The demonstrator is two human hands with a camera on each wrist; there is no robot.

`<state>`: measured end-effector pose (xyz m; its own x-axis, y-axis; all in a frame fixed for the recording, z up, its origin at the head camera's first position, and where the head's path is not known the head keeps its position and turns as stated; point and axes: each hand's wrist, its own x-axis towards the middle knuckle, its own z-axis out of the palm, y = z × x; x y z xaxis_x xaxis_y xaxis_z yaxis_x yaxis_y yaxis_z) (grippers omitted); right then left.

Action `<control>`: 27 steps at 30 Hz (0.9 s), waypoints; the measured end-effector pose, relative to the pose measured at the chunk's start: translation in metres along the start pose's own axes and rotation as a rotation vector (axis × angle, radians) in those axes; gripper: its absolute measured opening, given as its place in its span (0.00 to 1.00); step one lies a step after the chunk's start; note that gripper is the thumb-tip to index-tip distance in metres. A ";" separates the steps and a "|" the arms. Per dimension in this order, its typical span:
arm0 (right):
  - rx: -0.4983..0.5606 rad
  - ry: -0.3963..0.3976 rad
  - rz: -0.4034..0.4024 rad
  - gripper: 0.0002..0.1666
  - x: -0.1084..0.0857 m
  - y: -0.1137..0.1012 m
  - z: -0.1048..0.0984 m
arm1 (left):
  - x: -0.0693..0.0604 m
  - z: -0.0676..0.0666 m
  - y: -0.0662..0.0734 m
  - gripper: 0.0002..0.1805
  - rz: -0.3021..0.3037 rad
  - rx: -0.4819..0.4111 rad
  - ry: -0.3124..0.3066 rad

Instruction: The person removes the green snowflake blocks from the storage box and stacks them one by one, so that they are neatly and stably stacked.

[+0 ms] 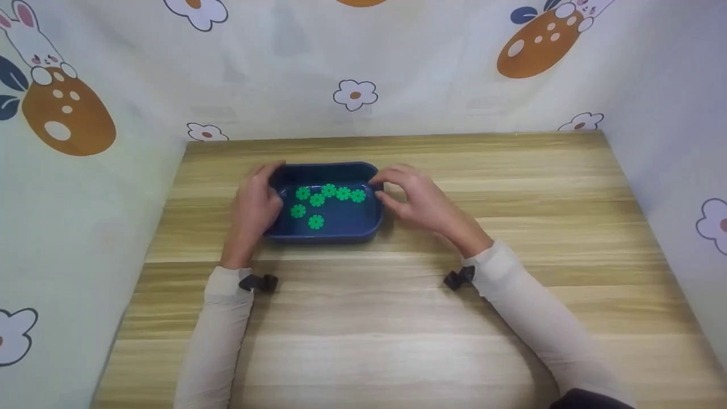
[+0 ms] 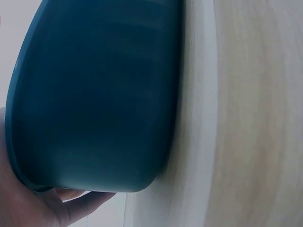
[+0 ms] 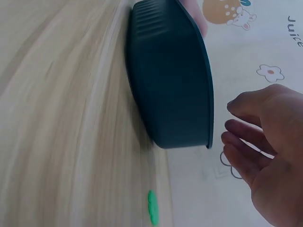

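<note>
A dark blue plastic tub [image 1: 324, 237] stands on the table, with several green snowflake-shaped plastic discs [image 1: 316, 222] scattered over its floor. My left hand [image 1: 255, 201] grips the tub's left end, thumb at the rim. In the left wrist view, its fingers [image 2: 85, 204] reach around the far side of the tub's wall [image 2: 94, 94]. My right hand [image 1: 420, 199] is beside the right end, fingers loosely bent. The right wrist view shows a gap between that hand [image 3: 265, 142] and the tub [image 3: 175, 85], with nothing between its fingers.
A green piece [image 3: 153, 208] lies edge-on on the table in the right wrist view; the head view does not show it. The wood-grain table [image 1: 363, 318] meets a printed cloth backdrop [image 1: 284, 85] at the back and sides. Small black wrist cameras [image 1: 260, 283] sit on both cuffs.
</note>
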<state>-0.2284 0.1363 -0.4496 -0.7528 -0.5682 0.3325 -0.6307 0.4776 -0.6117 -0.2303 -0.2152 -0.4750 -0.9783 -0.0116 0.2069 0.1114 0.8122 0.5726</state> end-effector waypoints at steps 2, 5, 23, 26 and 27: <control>0.002 -0.008 0.000 0.16 0.005 -0.002 0.005 | 0.000 0.000 0.000 0.37 -0.001 0.000 0.000; 0.004 -0.031 0.013 0.17 0.013 -0.005 0.011 | 0.001 0.000 -0.001 0.37 0.004 -0.009 0.003; -0.365 -0.207 0.120 0.21 0.047 -0.019 0.034 | 0.002 0.005 0.001 0.33 0.012 -0.024 0.030; -0.428 -0.244 0.130 0.19 0.051 -0.024 0.037 | 0.002 0.004 0.000 0.32 0.004 -0.021 0.023; -0.456 -0.260 0.125 0.17 0.053 -0.025 0.038 | 0.002 0.004 -0.001 0.32 0.003 -0.022 0.020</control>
<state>-0.2450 0.0689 -0.4441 -0.7923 -0.6077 0.0534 -0.6007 0.7620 -0.2420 -0.2335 -0.2135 -0.4780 -0.9743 -0.0211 0.2242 0.1184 0.7990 0.5895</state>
